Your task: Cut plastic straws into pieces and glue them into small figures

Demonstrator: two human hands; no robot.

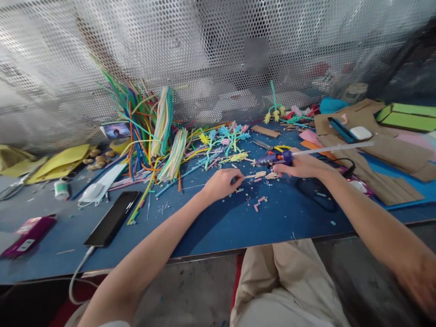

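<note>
Hands meet near the middle of a blue table (221, 227). The right hand (299, 167) is closed around a glue gun (276, 159), its white stick pointing toward the right edge. The left hand (221, 184), fingers curled, touches cardboard scraps (262, 174) just beside the nozzle; whether it grips one cannot be told. Coloured straws (150, 131) crowd the far edge.

Our right hand (299, 167) grips a blue glue gun (277, 159), its nozzle close to small cardboard pieces (264, 174) on the blue surface (238, 222). Our left hand (221, 184) rests beside them. Colourful straws (153, 131) heap behind; a phone (112, 218) lies left.
</note>
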